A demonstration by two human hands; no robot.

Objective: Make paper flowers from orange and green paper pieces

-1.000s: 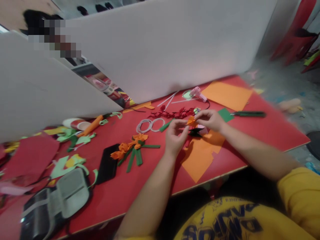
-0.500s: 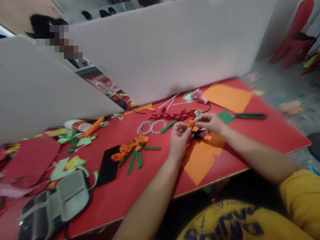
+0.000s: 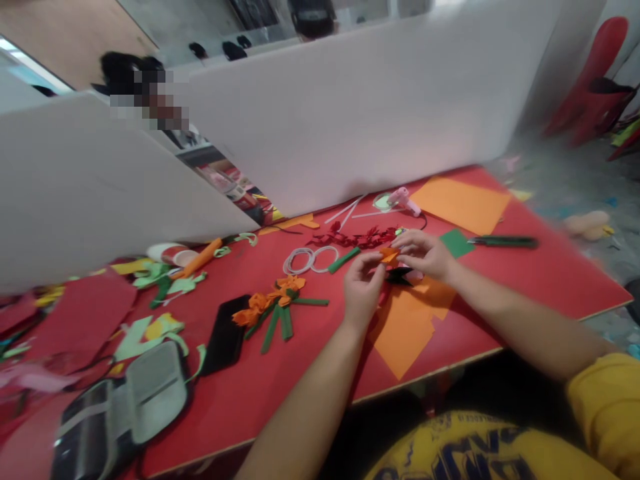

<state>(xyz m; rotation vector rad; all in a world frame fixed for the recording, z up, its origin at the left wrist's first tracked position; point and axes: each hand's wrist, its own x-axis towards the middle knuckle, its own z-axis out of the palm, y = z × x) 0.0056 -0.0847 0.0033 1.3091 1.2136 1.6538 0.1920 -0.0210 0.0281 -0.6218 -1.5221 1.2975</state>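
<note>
A small folded piece of orange paper (image 3: 389, 256) is pinched between my two hands, above the table's right half. My left hand (image 3: 364, 280) grips its near left side, and my right hand (image 3: 425, 255) holds its right side with bent fingers. Just beneath them lies a dark, pointed object (image 3: 400, 275), partly covered by my right hand. Cut orange sheets (image 3: 403, 333) lie flat under and in front of my hands. To the left rest orange paper flowers (image 3: 287, 288) with green strip stems (image 3: 273, 330). Behind my hands is a row of crumpled red paper pieces (image 3: 350, 235).
A pink glue gun (image 3: 404, 200) lies near the white partition (image 3: 350, 127). At right are a cutter knife (image 3: 505, 241), a green square (image 3: 456, 244) and an orange sheet (image 3: 463, 203). Leftward lie a coiled white cord (image 3: 299, 261), a black phone (image 3: 225, 337), an open case (image 3: 155, 393) and paper scraps.
The whole view has shifted slightly, so things sit lower and further right. The orange paper has turned a little between my fingers; both hands keep hold of it.
</note>
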